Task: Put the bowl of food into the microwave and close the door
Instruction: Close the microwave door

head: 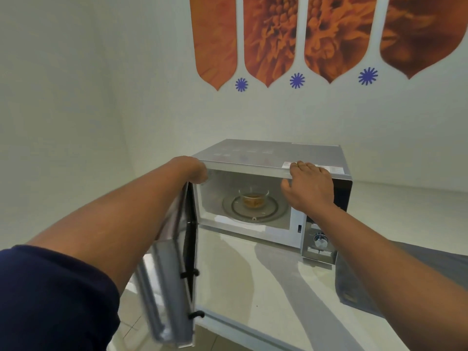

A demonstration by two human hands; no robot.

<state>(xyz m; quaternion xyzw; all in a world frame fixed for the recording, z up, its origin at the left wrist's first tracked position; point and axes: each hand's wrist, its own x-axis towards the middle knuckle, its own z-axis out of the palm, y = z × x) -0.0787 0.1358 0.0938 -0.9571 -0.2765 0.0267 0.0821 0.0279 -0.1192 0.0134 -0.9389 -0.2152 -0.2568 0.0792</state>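
A silver microwave [278, 154] stands on a white counter against the wall, its door [172, 262] swung wide open to the left. Inside, a clear glass bowl of brownish food [253, 198] sits on the round glass turntable [273, 211]. My left hand [195, 171] is at the top of the open door by the hinge corner; its fingers are hidden behind the door edge. My right hand [307, 184] rests flat on the microwave's top front edge, fingers over the top and thumb below, holding nothing else.
The white counter [253, 274] runs in front of the microwave. A grey cloth [379, 274] lies at the right beside the control panel with its dial [320, 240]. The wall behind carries orange flower decals. Floor tiles show at the lower left.
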